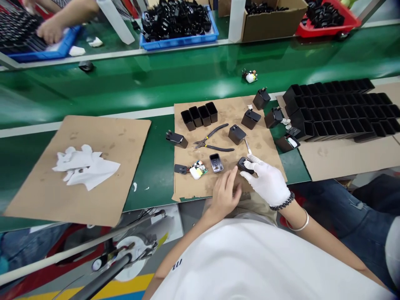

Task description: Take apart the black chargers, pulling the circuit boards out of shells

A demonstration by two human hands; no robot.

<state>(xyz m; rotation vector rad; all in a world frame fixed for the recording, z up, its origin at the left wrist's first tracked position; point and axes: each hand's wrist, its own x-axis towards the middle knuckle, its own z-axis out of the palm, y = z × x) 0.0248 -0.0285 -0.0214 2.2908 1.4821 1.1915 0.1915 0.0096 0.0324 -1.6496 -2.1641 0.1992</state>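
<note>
Crumpled white cloth (84, 164) lies on the left cardboard sheet (125, 137); on the middle cardboard mat (187, 187) a circuit board (198, 170) sits near its front edge, with pliers (212, 141) behind it; the bare left hand (224, 193) rests at the mat's front edge, fingers loosely curled, empty; just beside it the white-gloved right hand (265, 179) pinches a small black piece (244, 163) with its fingertips, the piece lying on the mat; rows of empty black housings (340, 108) stand far right.
</note>
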